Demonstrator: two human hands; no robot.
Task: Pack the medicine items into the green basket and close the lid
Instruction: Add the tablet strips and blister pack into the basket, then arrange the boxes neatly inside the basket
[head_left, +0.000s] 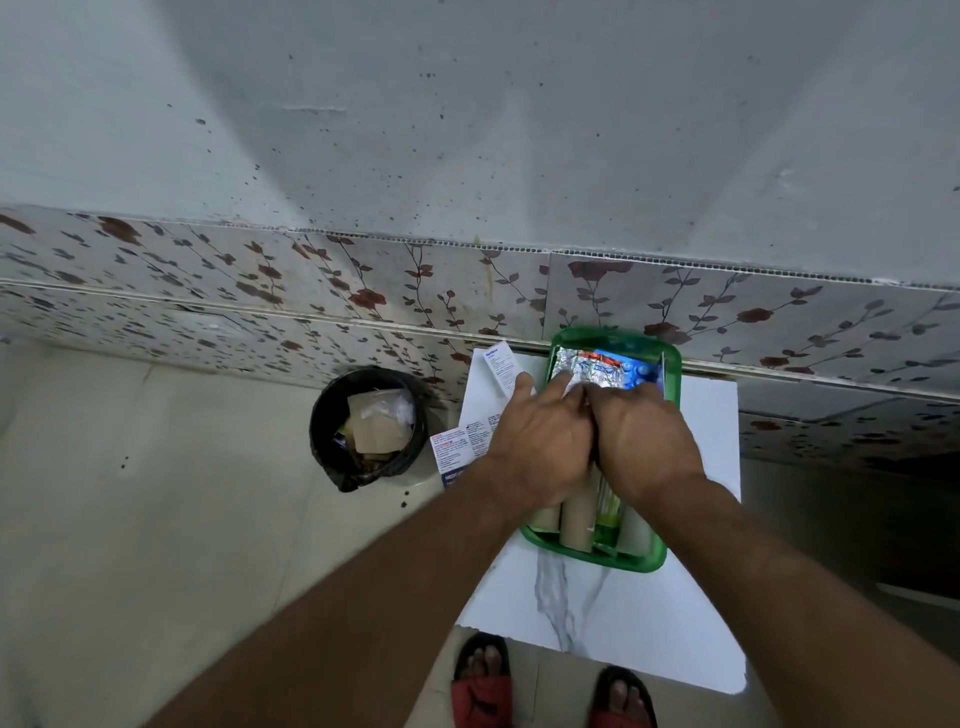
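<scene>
Basket (670, 384): green plastic, rectangular with rounded corners, glossy rim; sits on white marbled tabletop (623, 623), far edge against the flowered wall tiles (260, 291). No lid visible.

Left hand (540, 441) and right hand (644, 441): both palm-down over basket's middle, thumbs side by side, fingers spread flat on the contents; pressing rather than gripping, as far as can be told.

Bin (369, 426): round, black liner, crumpled paper inside; on floor left of basket.

Cardboard tubes (576, 519): matte, cylindrical, lying at basket's near end.

Blister strips (602, 371): crinkled silver foil, one blue, at basket's far end.

Boxes (501, 366) and (454, 449): white printed card, flat, outside basket, just left of it.

Risk, judged: contents look heaped near rim height; hard pressing could crush foil strips, or the lid may not seat. Boxes left of basket could be overlooked.
</scene>
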